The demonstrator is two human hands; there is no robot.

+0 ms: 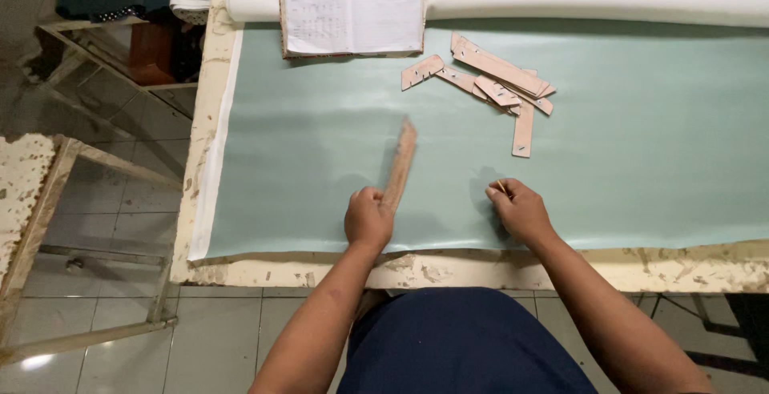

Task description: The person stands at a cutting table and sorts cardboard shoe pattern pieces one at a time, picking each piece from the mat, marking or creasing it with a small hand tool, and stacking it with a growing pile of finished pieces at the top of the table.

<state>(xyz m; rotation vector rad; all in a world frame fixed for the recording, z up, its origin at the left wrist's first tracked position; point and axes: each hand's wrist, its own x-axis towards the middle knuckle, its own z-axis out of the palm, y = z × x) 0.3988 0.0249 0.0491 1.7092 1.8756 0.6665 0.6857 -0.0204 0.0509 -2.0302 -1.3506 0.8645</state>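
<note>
At the left of the frame lie grey floor tiles (120, 202) and a worn, paint-flaked stand (32, 194). The chipped cream tabletop (481, 270) carries a pale green sheet (641, 162). Low in the centre, the left hand (368, 218) is closed on the near end of a wooden strip (400, 164) that slants up-right. Above it lies an open notebook (352, 6), right of that a pile of wooden pieces (497, 86). The right hand (519, 210) pinches a thin stick (501, 186), mostly hidden.

Counted two hands (368, 218), one long cardboard strip (400, 163), one open notebook (352, 6), one fabric roll (593, 0), one pencil (501, 186).
</note>
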